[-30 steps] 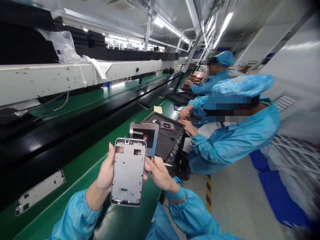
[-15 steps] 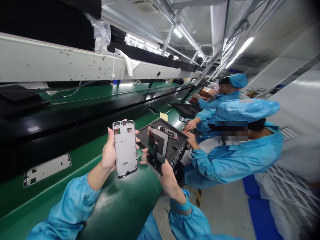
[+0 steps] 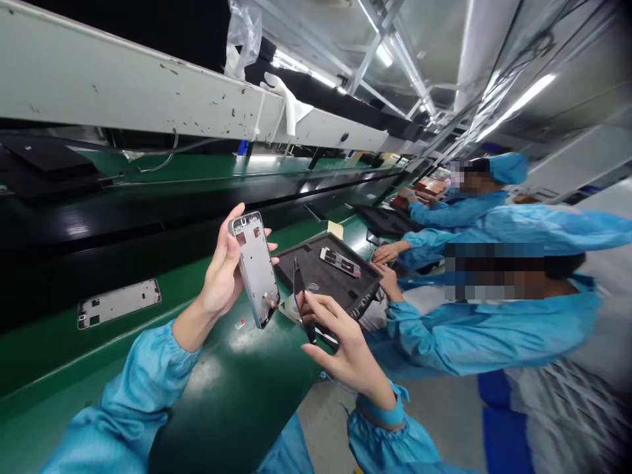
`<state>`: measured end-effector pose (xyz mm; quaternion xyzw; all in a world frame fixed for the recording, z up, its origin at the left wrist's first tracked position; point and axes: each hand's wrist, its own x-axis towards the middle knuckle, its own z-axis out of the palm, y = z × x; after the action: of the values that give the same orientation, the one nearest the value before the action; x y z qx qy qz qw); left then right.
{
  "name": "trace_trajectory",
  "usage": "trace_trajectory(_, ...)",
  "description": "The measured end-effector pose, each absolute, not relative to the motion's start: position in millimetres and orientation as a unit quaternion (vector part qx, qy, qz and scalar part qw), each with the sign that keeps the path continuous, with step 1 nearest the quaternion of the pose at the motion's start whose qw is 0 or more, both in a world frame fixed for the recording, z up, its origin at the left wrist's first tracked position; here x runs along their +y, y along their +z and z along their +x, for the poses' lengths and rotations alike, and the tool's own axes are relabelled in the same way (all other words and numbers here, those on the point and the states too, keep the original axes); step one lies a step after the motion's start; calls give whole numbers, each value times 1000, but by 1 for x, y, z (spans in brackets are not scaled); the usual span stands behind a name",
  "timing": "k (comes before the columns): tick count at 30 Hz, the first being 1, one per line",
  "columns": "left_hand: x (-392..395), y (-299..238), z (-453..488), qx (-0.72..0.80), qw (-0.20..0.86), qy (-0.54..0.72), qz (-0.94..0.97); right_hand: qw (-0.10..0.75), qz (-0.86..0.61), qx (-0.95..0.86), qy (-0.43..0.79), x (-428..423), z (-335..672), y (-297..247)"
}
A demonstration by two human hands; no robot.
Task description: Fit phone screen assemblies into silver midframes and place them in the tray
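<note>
Two blue sleeves (image 3: pixel 141 385) reach over a green bench (image 3: pixel 212 408), one piece in each hand. The left hand (image 3: pixel 217 280) is curled round a phone mid-frame (image 3: pixel 257 266), thumb along its near edge and fingertips showing past the far one; the frame stands nearly upright, top leaning left, its recessed inner face turned to the right. The right hand (image 3: pixel 348 342) is half open, pinching a thin, dark phone screen panel (image 3: pixel 302 299) with the thumb near its lower end and the fingers against its right side. The panel stands nearly edge-on just right of the mid-frame, apart from it, their long axes almost parallel; the frame lies nearer the left hand, the panel between frame and right palm. Below that gap lies a red-marked scrap (image 3: pixel 240 324) (too small to name). Left of both hands, well apart, a second mid-frame (image 3: pixel 121 304) lies flat. Beyond, a black tray (image 3: pixel 303 253) holds a slim metallic part (image 3: pixel 340 262), with a yellow note (image 3: pixel 336 230) at its far corner. One co-worker (image 3: pixel 444 336) bends beside it; another (image 3: pixel 434 214) sits farther along.
</note>
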<state>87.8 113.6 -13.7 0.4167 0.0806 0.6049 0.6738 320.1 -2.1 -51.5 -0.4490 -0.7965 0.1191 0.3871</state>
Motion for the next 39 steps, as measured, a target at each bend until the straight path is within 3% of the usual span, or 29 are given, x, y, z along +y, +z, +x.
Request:
trace_trajectory(11,113,-11,80,53,662,565,489,365,-442,-813,99,3,306,-39)
trace_trajectory(19,115,-8,71,36,664,536,520,561,-393,-691,231,6,271,-51)
trace_trajectory(22,111,-6,66,27,659,531,532,593,-372,-673,238,-3,262,-47)
trace_trajectory(30,94,2,58,-42,648,514,560,567,-355,-726,163,-24,262,-39)
trace_trajectory(39,89,-2,59,15,693,513,506,547,-358,-743,145,-26,264,-34)
